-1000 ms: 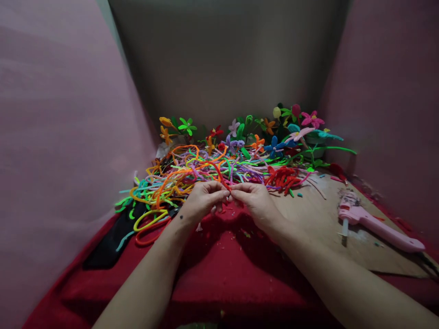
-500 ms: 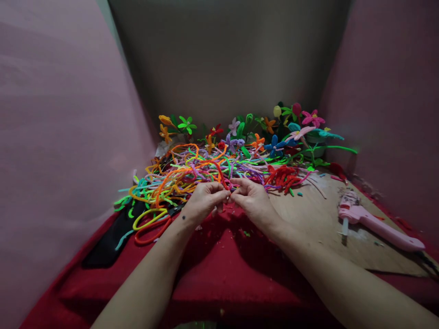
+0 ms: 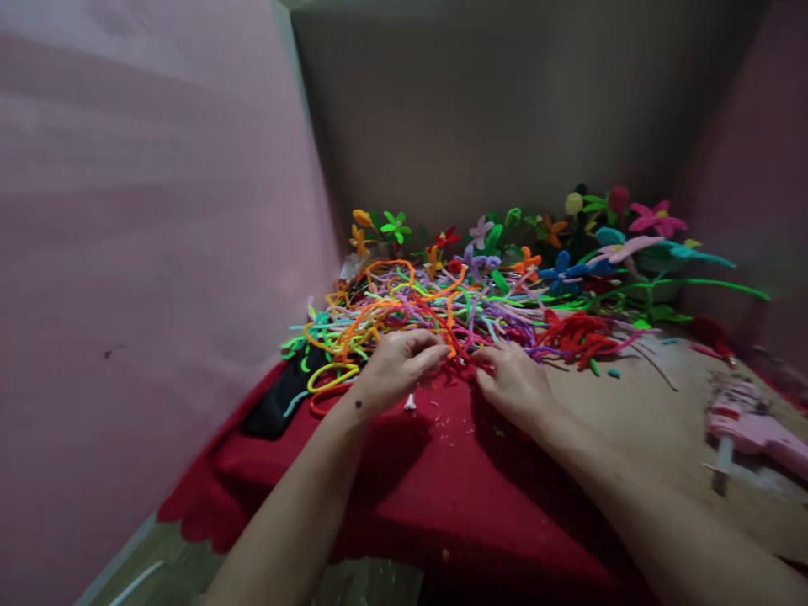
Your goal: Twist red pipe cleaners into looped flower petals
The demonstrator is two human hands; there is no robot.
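My left hand is over the front edge of a heap of coloured pipe cleaners, its thumb and forefinger stretched toward the right and close together. Whether anything sits between them is too small to tell. Just right of it, my right hand has its fingers closed on a red pipe cleaner near the heap's front. A small white piece shows below my left hand. Under my left wrist lie scissors with yellow and red handles, partly hidden.
Pipe-cleaner flowers stand behind the heap. A pink glue gun rests on a brown board at the right. At the left, a black phone-like slab lies on the red cloth.
My hands have moved apart, having been together at the fingertips. The white piece now shows below my left hand. The view has turned left, so the table things sit farther right.
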